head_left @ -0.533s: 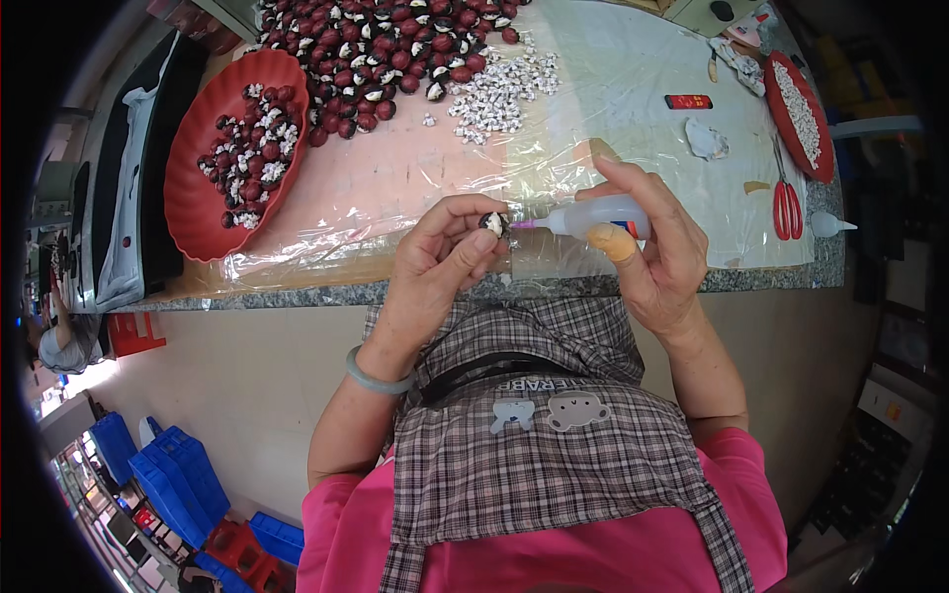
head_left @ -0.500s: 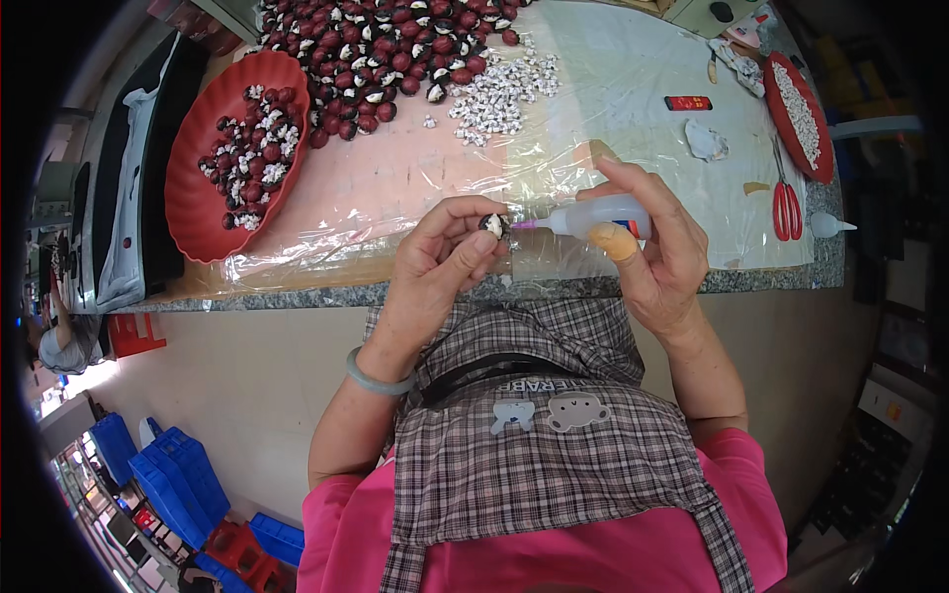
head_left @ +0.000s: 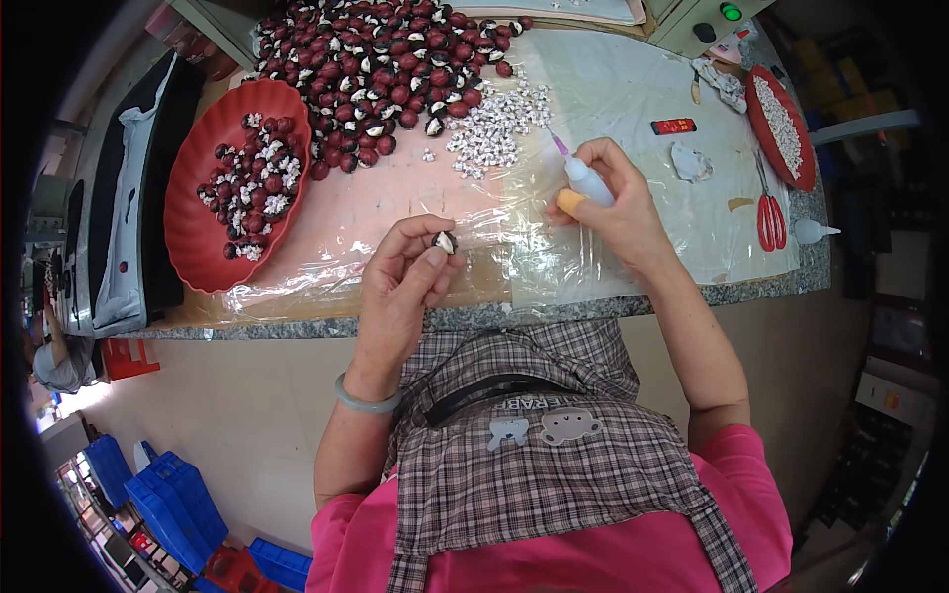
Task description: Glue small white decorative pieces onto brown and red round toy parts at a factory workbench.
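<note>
My left hand (head_left: pixel 403 272) is closed, pinching a small black-and-white ball (head_left: pixel 445 241) between thumb and fingertips above the plastic-covered table. In my right hand (head_left: pixel 615 203) is a translucent squeeze bottle (head_left: pixel 587 182), its thin purple tip (head_left: pixel 560 144) pointing up and away to the left, apart from the ball. A yellow cover wraps the right thumb. Beyond my hands lie a heap of dark red balls with black and white parts (head_left: pixel 386 79) and a pile of small white pieces (head_left: pixel 502 124).
At left, a red scalloped dish (head_left: pixel 198 247) holds balls with white pieces stuck on. Toward the right are a red oval dish (head_left: pixel 806 176) of white bits, red-handled scissors (head_left: pixel 771 222), a small red-and-black packet (head_left: pixel 674 127), crumpled tissue (head_left: pixel 691 162) and another squeeze bottle (head_left: pixel 811 231).
The bottle's tip has left the ball; my right hand has moved up and left, tilting it upward. My left hand has shifted left and slightly nearer with the ball.
</note>
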`<act>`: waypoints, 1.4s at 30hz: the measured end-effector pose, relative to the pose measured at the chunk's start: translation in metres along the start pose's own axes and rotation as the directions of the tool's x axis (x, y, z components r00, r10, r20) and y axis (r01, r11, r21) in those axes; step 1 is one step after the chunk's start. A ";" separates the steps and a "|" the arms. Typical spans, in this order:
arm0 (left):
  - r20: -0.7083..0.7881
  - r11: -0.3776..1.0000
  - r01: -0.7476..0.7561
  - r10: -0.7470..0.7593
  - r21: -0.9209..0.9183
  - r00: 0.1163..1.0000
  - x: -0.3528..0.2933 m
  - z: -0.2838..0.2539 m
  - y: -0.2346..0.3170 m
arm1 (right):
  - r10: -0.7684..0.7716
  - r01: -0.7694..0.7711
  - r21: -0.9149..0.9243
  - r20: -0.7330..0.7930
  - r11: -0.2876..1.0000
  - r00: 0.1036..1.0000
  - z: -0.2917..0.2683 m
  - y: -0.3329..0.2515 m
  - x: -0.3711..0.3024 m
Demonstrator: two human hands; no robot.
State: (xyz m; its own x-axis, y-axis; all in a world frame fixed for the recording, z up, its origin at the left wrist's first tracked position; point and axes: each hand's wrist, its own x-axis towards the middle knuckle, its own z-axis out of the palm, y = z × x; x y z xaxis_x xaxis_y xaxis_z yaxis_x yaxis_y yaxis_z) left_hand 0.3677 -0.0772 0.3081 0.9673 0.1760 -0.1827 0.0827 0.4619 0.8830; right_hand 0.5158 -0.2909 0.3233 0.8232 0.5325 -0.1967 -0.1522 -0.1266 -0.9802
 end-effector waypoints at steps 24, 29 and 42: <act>0.002 0.999 0.010 -0.010 0.042 1.000 -0.001 -0.001 -0.002 | -0.301 0.321 -0.728 0.163 0.605 0.940 0.021 -0.005 0.033; -0.006 1.000 0.001 0.000 0.031 1.000 -0.001 0.003 0.001 | -0.307 0.361 -0.747 0.218 0.559 0.926 0.024 -0.005 0.031; 0.062 0.995 -0.019 0.014 0.096 0.998 -0.005 0.010 -0.005 | 0.020 -0.007 -0.066 0.195 0.998 0.981 0.049 -0.031 -0.015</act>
State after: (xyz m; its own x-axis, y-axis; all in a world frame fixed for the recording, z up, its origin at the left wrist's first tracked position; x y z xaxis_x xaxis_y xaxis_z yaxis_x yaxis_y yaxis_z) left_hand 0.3651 -0.0894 0.3088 0.9813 0.1281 -0.1437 0.0866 0.3727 0.9239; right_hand 0.4811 -0.2544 0.3551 0.6975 0.6831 -0.2165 -0.1215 -0.1850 -0.9752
